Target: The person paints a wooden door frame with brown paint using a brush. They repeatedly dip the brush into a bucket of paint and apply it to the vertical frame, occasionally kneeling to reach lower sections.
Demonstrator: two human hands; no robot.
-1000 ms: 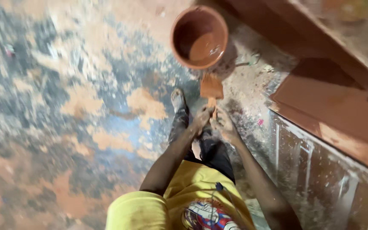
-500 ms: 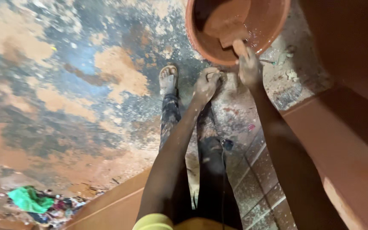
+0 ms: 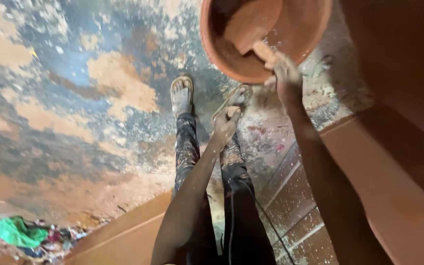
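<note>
A round terracotta-coloured basin (image 3: 222,44) stands on the stained floor ahead of my feet, with muddy reddish water inside. My right hand (image 3: 285,73) reaches over its near rim and is closed on a flat brick-coloured block (image 3: 251,27) that dips into the basin. My left hand (image 3: 225,122) hangs lower, in front of the basin, with its fingers curled and nothing visible in it. My legs in dark patterned trousers stand below, one sandalled foot (image 3: 181,94) forward.
The concrete floor (image 3: 74,98) is blotched blue-grey and orange. A large reddish-brown painted board (image 3: 393,186) runs along the right. Another brown panel (image 3: 123,235) lies at bottom left, beside a pile of green cloth and scraps (image 3: 18,233).
The view has moved closer to the basin. My right hand carried the block from above the floor into the basin, and my left hand dropped away from it.
</note>
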